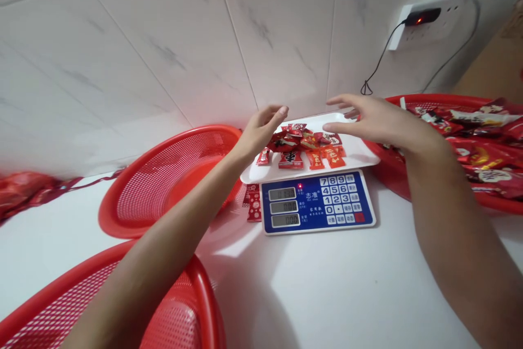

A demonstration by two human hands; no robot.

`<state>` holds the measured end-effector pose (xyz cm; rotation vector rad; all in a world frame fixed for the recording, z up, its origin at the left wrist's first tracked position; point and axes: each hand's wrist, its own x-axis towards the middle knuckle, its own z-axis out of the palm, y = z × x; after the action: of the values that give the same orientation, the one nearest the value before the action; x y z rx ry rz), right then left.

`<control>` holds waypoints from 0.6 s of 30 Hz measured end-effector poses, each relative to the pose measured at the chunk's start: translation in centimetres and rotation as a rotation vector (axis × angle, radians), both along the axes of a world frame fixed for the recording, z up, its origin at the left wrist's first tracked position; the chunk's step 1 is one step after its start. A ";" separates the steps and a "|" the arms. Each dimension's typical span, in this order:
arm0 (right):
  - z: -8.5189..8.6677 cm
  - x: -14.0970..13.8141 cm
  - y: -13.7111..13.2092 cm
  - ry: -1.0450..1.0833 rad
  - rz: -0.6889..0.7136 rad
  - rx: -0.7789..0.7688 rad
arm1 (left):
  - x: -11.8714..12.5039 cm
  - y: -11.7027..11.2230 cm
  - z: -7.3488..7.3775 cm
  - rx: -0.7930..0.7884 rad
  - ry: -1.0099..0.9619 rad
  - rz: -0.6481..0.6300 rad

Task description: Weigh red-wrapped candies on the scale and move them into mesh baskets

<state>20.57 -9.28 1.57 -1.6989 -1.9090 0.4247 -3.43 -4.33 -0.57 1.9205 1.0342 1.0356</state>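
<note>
Small wrapped sweets (pixel 300 141) are lying in a loose heap between the two hands, on the white tray (pixel 359 159) of a scale. The left hand (pixel 265 124) is hovering at the heap's left side, fingers loosely bent, with nothing visible in its grasp. The right hand (pixel 363 117) is spreading its thumb and fingers apart on the other side, unfilled, its thumb reaching close to the sweets; whether it is touching them I cannot tell.

The likeliest trouble is a low sweep of either hand: the front wrappers are lying near the tray's close edge and could be slipping onto the keypad (pixel 339 199). A hand leaning on the tray would be spoiling the weight.

Nearer the body than both hands, the blue panel (pixel 312 224) is showing "志准", digits 0 to 9 and a red key. Its lower two displays are seemingly reading 0.00; the top one is too blurred. The orange wrappers (pixel 333 157) are carrying yellow characters too small to read.

Left of the left hand, a red basket (pixel 137 185) is standing on the worktop (pixel 327 289); under that forearm another basket (pixel 204 294) is sitting. Beyond the right wrist, a third basket, its red rim (pixel 437 99) showing, is holding larger packets (pixel 486 155).
</note>
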 end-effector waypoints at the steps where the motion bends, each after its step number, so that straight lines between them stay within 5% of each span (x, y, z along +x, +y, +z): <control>1: 0.0 0.0 0.1 -0.005 0.004 -0.003 | -0.1 0.0 0.0 0.005 0.002 0.006; 10: -0.1 -0.1 0.5 -0.113 -0.015 -0.097 | -0.5 0.3 0.0 0.019 0.016 0.058; 18: -1.3 -1.1 0.9 -0.282 0.179 -0.231 | -0.6 0.2 0.3 0.014 0.037 0.084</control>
<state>19.47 -8.34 0.31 -1.8190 -2.3032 0.5134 -3.99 -4.16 -0.25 1.9280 1.1394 1.0601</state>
